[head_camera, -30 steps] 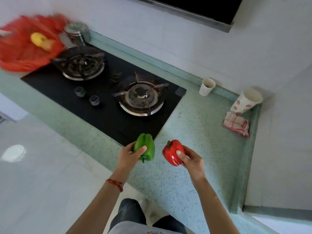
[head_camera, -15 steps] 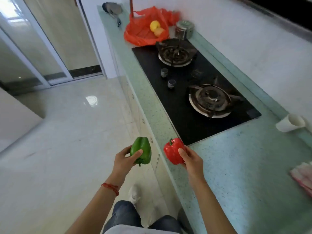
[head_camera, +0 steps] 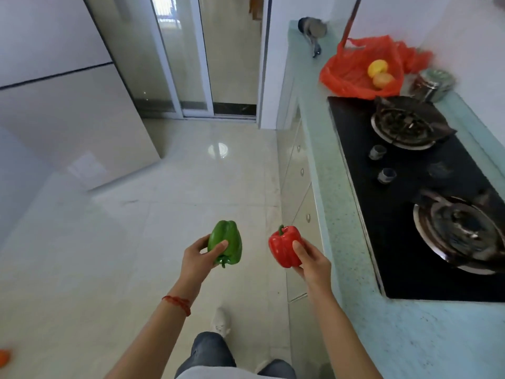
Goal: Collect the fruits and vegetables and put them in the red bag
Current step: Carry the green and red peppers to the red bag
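Note:
My left hand [head_camera: 197, 260] grips a green bell pepper [head_camera: 225, 245] over the floor, stem pointing down. My right hand [head_camera: 311, 262] grips a red bell pepper [head_camera: 284, 248] just off the counter's front edge. The red bag [head_camera: 352, 69] lies open at the far end of the green counter [head_camera: 322, 165]. A yellow fruit [head_camera: 377, 67] and an orange-coloured fruit [head_camera: 383, 80] sit inside it. Both hands are well short of the bag.
A black two-burner gas hob [head_camera: 415, 192] fills the counter between me and the bag. A steel tin [head_camera: 433, 84] stands right of the bag, a dark utensil [head_camera: 313, 32] beyond it. Drawers run under the counter; glass sliding doors are ahead. Something orange [head_camera: 4, 356] lies at the floor's left edge.
My view has swung left along the counter, so the bag now sits at the upper right. Both hands keep their peppers and have come off the counter over the floor.

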Tool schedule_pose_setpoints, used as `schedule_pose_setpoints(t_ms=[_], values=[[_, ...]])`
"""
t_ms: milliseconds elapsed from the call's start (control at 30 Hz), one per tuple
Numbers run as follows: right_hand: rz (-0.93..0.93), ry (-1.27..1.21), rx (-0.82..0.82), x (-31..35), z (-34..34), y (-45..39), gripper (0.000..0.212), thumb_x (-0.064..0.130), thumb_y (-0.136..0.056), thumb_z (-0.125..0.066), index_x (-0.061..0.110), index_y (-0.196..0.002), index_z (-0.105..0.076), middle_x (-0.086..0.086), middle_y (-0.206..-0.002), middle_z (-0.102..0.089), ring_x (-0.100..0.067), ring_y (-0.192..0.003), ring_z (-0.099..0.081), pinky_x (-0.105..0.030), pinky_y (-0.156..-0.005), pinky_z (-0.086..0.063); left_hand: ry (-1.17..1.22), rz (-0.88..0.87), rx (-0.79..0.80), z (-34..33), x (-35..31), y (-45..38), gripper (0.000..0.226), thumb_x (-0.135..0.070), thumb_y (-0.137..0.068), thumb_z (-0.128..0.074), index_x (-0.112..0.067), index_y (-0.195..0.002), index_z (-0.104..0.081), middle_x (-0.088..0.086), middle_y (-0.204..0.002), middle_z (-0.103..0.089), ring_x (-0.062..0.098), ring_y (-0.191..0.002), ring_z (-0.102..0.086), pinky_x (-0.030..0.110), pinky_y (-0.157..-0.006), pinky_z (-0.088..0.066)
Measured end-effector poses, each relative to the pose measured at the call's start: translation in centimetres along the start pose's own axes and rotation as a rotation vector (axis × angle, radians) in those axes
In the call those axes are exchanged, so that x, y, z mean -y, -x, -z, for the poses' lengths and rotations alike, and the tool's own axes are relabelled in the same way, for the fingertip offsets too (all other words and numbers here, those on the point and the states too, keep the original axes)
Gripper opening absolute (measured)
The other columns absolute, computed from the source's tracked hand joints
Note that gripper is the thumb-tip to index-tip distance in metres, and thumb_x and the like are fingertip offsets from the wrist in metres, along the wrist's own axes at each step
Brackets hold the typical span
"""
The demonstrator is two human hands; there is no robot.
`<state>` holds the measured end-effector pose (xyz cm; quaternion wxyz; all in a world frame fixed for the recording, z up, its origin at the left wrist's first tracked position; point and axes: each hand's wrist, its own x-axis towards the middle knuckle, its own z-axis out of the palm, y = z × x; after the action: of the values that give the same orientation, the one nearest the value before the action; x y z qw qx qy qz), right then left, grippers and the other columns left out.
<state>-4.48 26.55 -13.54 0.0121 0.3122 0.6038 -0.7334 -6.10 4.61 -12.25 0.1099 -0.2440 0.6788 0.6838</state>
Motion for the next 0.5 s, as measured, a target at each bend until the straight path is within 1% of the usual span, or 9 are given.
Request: schedule_pose_setpoints(t_ms=[67,167,300,367,433,500], values=[[0.01,0.01,0.015,0.3,-2.0,-1.0,0.046,0.018,-0.078,-0.07,0.006,-0.121,-0.058,-0.007,-0.105,-0.063,-0.018,-0.09,-0.061,-0.026,-0.069,-0.057,0.012,-0.005,-0.017,1.1,-0.8,-1.6,0.04,-0.016,-0.079,-0.069,-0.006,-0.117,-0.058,0.007,-0.102,-0.064,0.014,-0.083,-0.065,0.023,-0.067,-0.056],[0.019,0.022,0.02,1.0,-4.9,-2.8,0.048,0.021,-0.077,-0.071,0.007,-0.12,-0.058,-0.009,-0.109,-0.063,-0.018,-0.094,-0.062,-0.028,-0.072,-0.057,0.018,-0.013,-0.025,2.5,-2.3,-4.5,0.041,-0.017,-0.079,-0.07,-0.007,-0.117,-0.058,0.007,-0.104,-0.064,0.014,-0.084,-0.065,0.022,-0.066,-0.056],[0.032,-0.003,-0.001,2.4,-8.5,-5.3,0.043,0.022,-0.078,-0.069,0.008,-0.118,-0.059,-0.001,-0.099,-0.064,-0.011,-0.089,-0.061,-0.028,-0.074,-0.056,0.006,-0.025,-0.01,3.8,-4.7,-8.7,0.038,-0.017,-0.078,-0.071,-0.009,-0.114,-0.06,0.006,-0.103,-0.065,0.014,-0.083,-0.066,0.021,-0.066,-0.056],[0.041,-0.013,-0.015,3.1,-10.2,-6.6,0.04,0.022,-0.079,-0.068,0.009,-0.116,-0.06,0.003,-0.094,-0.063,-0.009,-0.087,-0.06,-0.027,-0.073,-0.055,0.006,-0.033,0.003,4.3,-6.0,-10.8,0.037,-0.017,-0.078,-0.071,-0.01,-0.113,-0.06,0.003,-0.099,-0.066,0.013,-0.082,-0.066,0.021,-0.066,-0.056],[0.042,-0.014,-0.025,3.8,-11.7,-7.9,0.039,0.024,-0.079,-0.068,0.011,-0.115,-0.061,0.003,-0.095,-0.064,-0.01,-0.089,-0.061,-0.026,-0.072,-0.056,0.003,-0.032,0.013,4.7,-7.1,-12.9,0.036,-0.017,-0.078,-0.071,-0.012,-0.112,-0.061,-0.002,-0.094,-0.066,0.013,-0.082,-0.066,0.023,-0.069,-0.056],[0.04,-0.019,-0.024,4.4,-13.0,-9.4,0.038,0.026,-0.078,-0.069,0.014,-0.113,-0.062,0.0,-0.101,-0.065,-0.014,-0.095,-0.062,-0.026,-0.073,-0.056,0.009,-0.02,0.017,4.8,-8.1,-15.0,0.035,-0.017,-0.078,-0.071,-0.013,-0.112,-0.061,-0.003,-0.094,-0.066,0.015,-0.085,-0.066,0.028,-0.074,-0.055]])
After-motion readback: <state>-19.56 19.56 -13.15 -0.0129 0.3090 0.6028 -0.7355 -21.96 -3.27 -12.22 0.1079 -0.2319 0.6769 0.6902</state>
